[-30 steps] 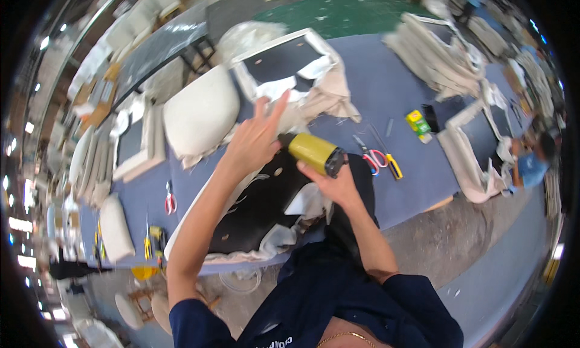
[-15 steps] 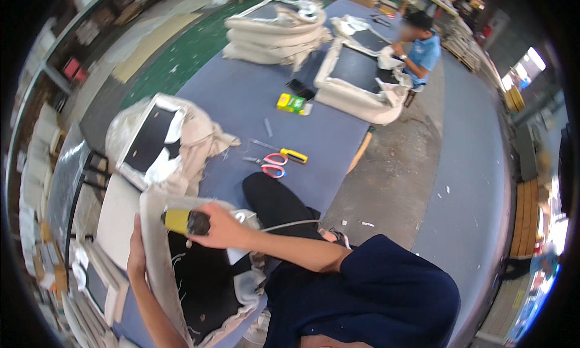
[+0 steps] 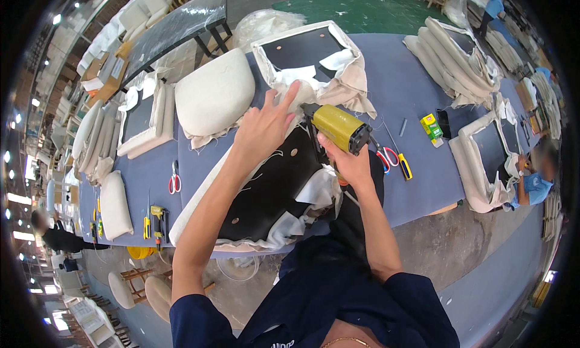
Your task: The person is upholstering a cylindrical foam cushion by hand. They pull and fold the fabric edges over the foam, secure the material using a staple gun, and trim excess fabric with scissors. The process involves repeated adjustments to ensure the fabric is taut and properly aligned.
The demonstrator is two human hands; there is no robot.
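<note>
My right hand (image 3: 353,167) grips a yellow-green staple gun (image 3: 336,126) over the far right corner of an upholstered seat panel (image 3: 257,197). The panel lies with its black underside up, and pale fabric wraps its edges. White cloth flaps (image 3: 317,188) hang loose along its right side. Above the panel's far edge is my left hand (image 3: 261,130), its fingers spread and holding nothing. Whether the gun's nose touches the panel is hard to make out. Just right of the gun lie red-handled scissors (image 3: 386,157) and a yellow-handled screwdriver (image 3: 404,165).
Beyond are another fabric-covered panel (image 3: 305,49) and a beige cushion (image 3: 216,94). On the left are more scissors (image 3: 174,179) and a second staple gun (image 3: 158,221). A green-yellow box (image 3: 431,129) sits to the right, near a seated co-worker (image 3: 531,185).
My view has swung left. My left hand has left the panel's outer side and now hovers above it with fingers spread. The staple gun stays in my right hand, turned differently.
</note>
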